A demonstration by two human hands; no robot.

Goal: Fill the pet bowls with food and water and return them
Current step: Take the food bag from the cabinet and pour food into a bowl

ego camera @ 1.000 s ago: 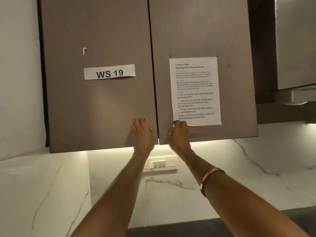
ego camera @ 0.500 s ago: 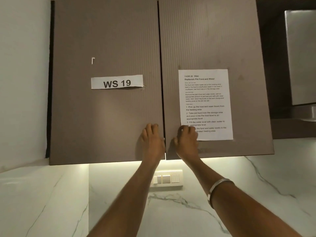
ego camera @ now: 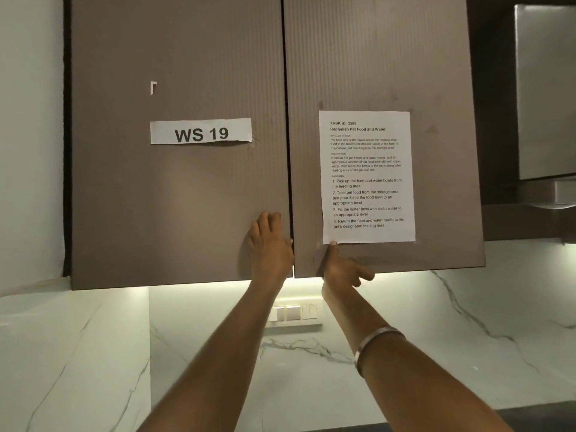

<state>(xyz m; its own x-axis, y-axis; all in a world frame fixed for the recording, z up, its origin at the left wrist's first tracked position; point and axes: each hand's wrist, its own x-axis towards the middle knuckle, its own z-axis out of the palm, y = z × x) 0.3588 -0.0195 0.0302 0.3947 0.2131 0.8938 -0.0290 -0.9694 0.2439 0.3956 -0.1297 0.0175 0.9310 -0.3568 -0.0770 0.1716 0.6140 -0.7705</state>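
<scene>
Cabinet doors (ego camera: 187, 198) closed; left hand (ego camera: 270, 244) fingers flat together, right hand (ego camera: 341, 268) fingers spread.

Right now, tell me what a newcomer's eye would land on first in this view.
The bold "WS 19" label taped across the left cabinet door stands out first, then the printed task sheet on the right cabinet door. Below them, the left hand lies flat on the left door's lower edge, while the right hand points a finger at the sheet's bottom corner.
</scene>
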